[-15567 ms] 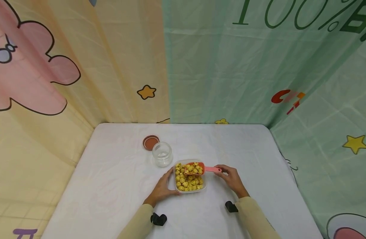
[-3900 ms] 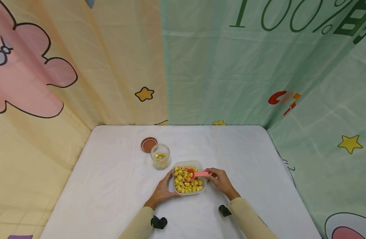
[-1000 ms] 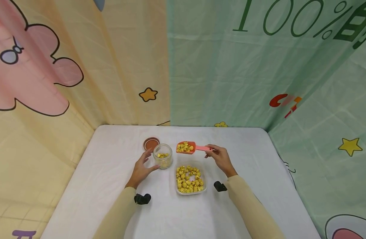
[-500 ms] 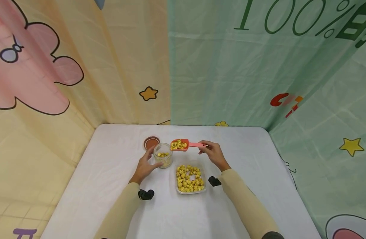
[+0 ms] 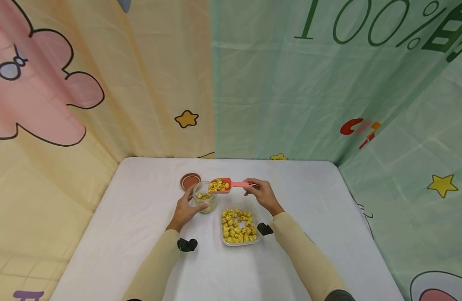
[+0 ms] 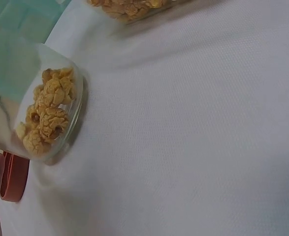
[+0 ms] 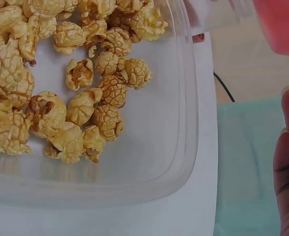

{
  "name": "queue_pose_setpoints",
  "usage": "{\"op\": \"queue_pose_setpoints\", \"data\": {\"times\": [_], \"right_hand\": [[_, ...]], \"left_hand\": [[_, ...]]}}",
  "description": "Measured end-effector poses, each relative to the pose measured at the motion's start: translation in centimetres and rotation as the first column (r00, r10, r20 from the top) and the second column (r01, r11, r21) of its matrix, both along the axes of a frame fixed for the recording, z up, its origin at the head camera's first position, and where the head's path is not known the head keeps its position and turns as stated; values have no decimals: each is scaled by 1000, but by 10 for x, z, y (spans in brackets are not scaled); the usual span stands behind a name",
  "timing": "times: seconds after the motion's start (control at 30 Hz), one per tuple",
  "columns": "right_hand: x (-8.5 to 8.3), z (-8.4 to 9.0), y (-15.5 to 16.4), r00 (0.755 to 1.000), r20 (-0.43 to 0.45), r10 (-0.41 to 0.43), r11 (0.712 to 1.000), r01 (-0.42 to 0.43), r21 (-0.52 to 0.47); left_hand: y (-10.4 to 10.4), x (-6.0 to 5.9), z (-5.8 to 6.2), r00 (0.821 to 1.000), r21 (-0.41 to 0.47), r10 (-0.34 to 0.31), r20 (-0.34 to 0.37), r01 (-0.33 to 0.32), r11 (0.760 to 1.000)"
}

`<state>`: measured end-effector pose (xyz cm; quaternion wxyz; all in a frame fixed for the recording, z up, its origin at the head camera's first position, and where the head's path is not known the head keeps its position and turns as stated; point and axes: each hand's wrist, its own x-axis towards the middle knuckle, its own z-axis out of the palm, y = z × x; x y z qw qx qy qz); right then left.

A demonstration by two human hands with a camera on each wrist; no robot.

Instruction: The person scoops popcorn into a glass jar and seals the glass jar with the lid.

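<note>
My left hand (image 5: pixel 183 212) grips a clear glass jar (image 5: pixel 210 205), its thumb across the front and its fingers along the left side. A few pieces of popcorn (image 6: pixel 50 110) lie at the jar's bottom. With my right hand (image 5: pixel 264 196) I pinch the handle of a pink scoop (image 5: pixel 238 184), held level and heaped with yellow popcorn (image 5: pixel 218 185). The scoop's front edge overlaps the jar's mouth in the head view. Below it stands a clear plastic container (image 7: pixel 186 123) of popcorn, with a bare patch showing at its bottom.
A reddish-brown jar lid (image 5: pixel 189 180) lies on the white-covered table (image 5: pixel 291 259), just behind the jar. Printed curtains (image 5: pixel 272 92) hang behind and at both sides of the table.
The left hand has left the plastic container and taken hold of the jar. The right hand has lifted the filled scoop out of the container and carried it left to the jar's mouth.
</note>
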<state>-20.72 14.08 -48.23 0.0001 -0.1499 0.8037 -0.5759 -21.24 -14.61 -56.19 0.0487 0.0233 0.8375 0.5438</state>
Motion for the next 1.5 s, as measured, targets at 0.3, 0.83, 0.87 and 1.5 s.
{"op": "queue_pose_setpoints", "data": {"times": [0.3, 0.83, 0.87, 1.5], "right_hand": [[-16, -18, 4, 1000, -28, 10, 998, -8, 64], [-33, 6, 0, 996, -48, 78, 946, -58, 320], [-34, 9, -1, 996, -37, 84, 941, -67, 332], [-35, 19, -5, 996, 4, 92, 927, -88, 365]], "left_hand": [[2, -3, -1, 1000, 25, 0, 7, 0, 1000], [0, -4, -1, 999, 24, -15, 35, 15, 1000], [0, -4, -1, 999, 24, -14, 36, 14, 1000], [-2, -3, -1, 1000, 23, -13, -11, 13, 1000]]}}
